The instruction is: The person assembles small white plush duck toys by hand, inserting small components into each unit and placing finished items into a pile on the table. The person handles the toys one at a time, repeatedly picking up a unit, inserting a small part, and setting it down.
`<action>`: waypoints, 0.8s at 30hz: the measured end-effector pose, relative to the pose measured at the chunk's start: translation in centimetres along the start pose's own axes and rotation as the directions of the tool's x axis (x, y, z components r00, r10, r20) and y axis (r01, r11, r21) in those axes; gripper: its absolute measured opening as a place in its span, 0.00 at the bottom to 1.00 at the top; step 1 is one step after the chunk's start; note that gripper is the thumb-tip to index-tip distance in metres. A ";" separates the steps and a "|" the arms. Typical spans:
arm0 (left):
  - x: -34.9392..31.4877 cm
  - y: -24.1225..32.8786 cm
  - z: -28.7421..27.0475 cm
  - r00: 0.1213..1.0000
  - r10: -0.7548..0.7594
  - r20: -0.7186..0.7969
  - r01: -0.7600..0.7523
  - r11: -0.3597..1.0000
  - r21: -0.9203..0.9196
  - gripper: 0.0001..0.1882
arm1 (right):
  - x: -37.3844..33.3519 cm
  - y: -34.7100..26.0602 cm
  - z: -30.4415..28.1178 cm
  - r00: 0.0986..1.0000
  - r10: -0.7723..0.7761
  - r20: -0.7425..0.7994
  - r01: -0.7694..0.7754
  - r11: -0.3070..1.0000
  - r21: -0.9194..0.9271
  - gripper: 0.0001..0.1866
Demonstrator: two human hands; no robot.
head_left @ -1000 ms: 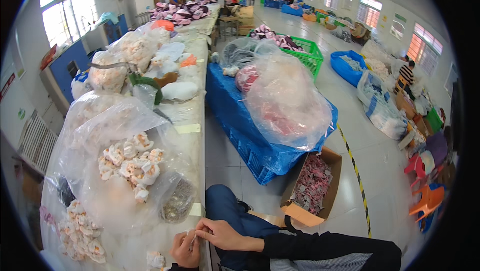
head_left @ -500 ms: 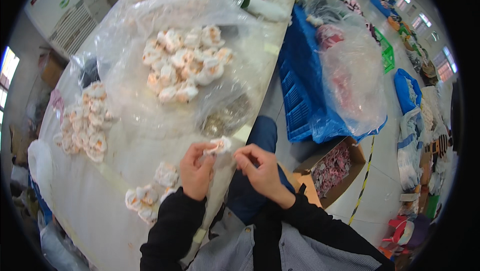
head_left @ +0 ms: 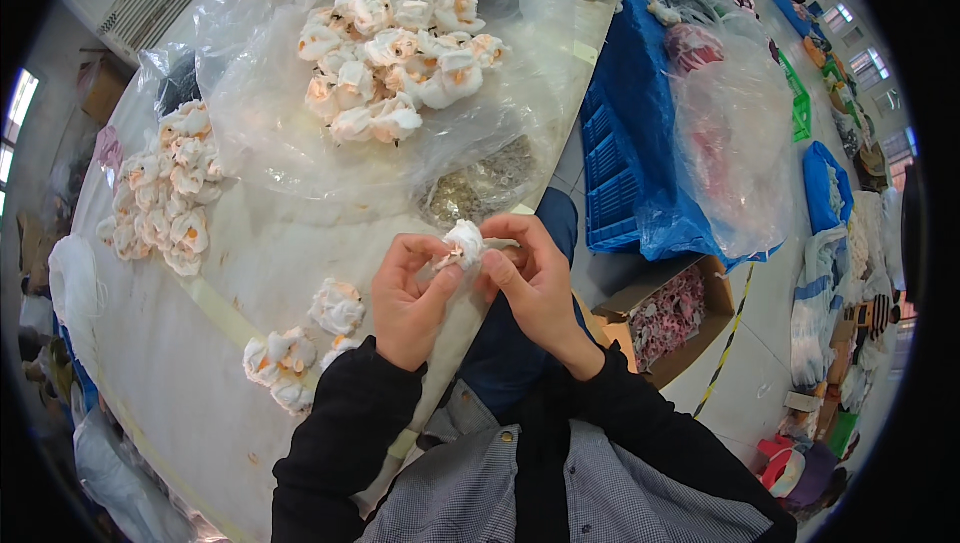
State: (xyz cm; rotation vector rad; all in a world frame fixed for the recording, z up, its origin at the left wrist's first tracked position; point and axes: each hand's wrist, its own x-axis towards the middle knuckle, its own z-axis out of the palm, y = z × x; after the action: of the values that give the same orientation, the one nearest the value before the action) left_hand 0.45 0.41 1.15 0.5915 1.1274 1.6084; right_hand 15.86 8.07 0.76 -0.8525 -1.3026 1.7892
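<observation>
A small white, fluffy fabric piece (head_left: 462,245) is held up between my two hands, above the table's right edge. My left hand (head_left: 412,295) pinches its left side between thumb and fingers. Closed at the piece's right side, my right hand (head_left: 532,288) has thumb and fingertips against it; the fingertips are partly hidden. Several similar white pieces with orange patches (head_left: 292,355) lie left of my left forearm. A larger pile of them (head_left: 395,58) rests on a clear plastic bag, and another cluster (head_left: 170,188) lies at the far left.
The pale table (head_left: 270,263) extends left of me. Just beyond my hands is a clear bag of small yellowish bits (head_left: 465,188). Right of the table stand a blue crate (head_left: 607,173) with plastic-wrapped goods and a cardboard box of pink scraps (head_left: 668,321).
My right hand has come left onto the white fabric piece, which it was apart from before. Both hands now meet at it. The view has shifted, so the table's piles appear higher.
</observation>
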 end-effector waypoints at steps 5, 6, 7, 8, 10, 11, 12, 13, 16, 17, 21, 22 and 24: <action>-0.3 -0.2 -0.3 1.000 0.002 0.020 -0.004 0.997 0.077 0.11 | 1.2 -0.2 0.5 0.998 0.015 0.054 -0.014 1.000 -0.023 0.14; -0.2 -0.2 -0.4 1.000 -0.005 0.024 0.003 0.998 0.066 0.11 | 1.4 -0.1 0.5 0.997 0.012 0.073 -0.010 0.999 -0.033 0.14; -0.2 -0.3 -0.5 1.000 -0.006 0.015 0.005 0.998 0.056 0.11 | 1.5 -0.1 0.6 0.997 0.009 0.072 -0.006 0.999 -0.049 0.14; -0.1 -0.4 -0.5 1.000 -0.007 0.006 0.007 0.999 0.047 0.11 | 1.4 -0.1 0.6 0.998 0.006 0.070 -0.002 0.998 -0.065 0.13; 0.0 -0.5 -0.5 1.000 -0.004 -0.002 0.004 0.999 0.032 0.11 | 1.3 0.1 0.8 0.998 -0.001 0.057 0.005 0.998 -0.067 0.13; 0.1 -0.5 -0.4 1.000 0.002 0.000 -0.002 1.000 0.029 0.11 | 1.2 0.4 0.9 0.999 -0.007 0.047 0.010 0.999 -0.052 0.12; 0.1 -0.4 -0.4 1.000 0.010 0.002 -0.010 1.000 0.030 0.11 | 1.2 0.6 1.0 0.999 -0.016 0.037 0.017 0.999 -0.033 0.12; 0.1 -0.4 -0.3 1.000 -0.004 -0.008 0.004 1.000 0.019 0.11 | 1.2 0.7 1.0 0.999 -0.012 0.036 0.012 1.000 -0.023 0.12; 0.2 -0.3 0.0 0.998 -0.054 -0.019 0.054 0.998 -0.019 0.10 | 1.1 0.8 1.1 0.999 -0.001 0.041 0.001 1.000 -0.005 0.11; 0.1 0.0 0.0 0.997 -0.074 -0.013 0.073 0.997 -0.035 0.10 | 1.1 0.9 1.1 0.999 0.002 0.050 -0.002 1.000 -0.008 0.11; 0.2 -0.6 -0.8 0.996 -0.080 0.031 0.083 0.989 -0.122 0.08 | 1.1 1.0 1.1 0.998 0.004 0.057 -0.002 0.999 -0.034 0.10; 0.2 -0.8 -1.0 0.997 -0.069 0.041 0.073 0.992 -0.102 0.07 | 1.1 1.0 1.2 0.999 0.002 0.048 0.000 0.999 -0.040 0.09; 0.2 -1.1 -1.2 0.997 -0.046 0.061 0.050 0.997 -0.061 0.06 | 1.1 1.1 1.2 0.999 -0.003 0.032 0.005 0.999 -0.050 0.08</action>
State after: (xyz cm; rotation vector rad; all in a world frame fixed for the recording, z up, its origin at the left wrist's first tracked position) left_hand -0.09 0.15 -0.41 0.5635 1.0362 1.5693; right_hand 14.04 8.24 -0.11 -0.8512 -1.3736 1.7800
